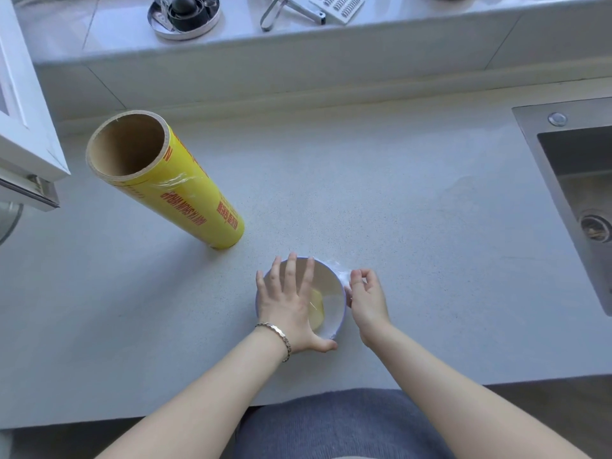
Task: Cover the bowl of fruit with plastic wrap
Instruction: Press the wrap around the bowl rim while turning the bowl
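Observation:
A small white bowl holding a piece of yellow fruit sits on the grey counter near its front edge. Clear plastic wrap lies stretched over the bowl and bunches at its right rim. My left hand rests flat on top of the wrapped bowl, fingers straight and spread, thumb at the near rim. My right hand is at the bowl's right side, fingers curled and pinching the bunched wrap against the rim. A tall yellow roll of plastic wrap stands upright to the left, behind the bowl.
A steel sink is set into the counter at the right. A raised ledge at the back carries a round metal tray, tongs and a white grater. A white window frame juts in at the left.

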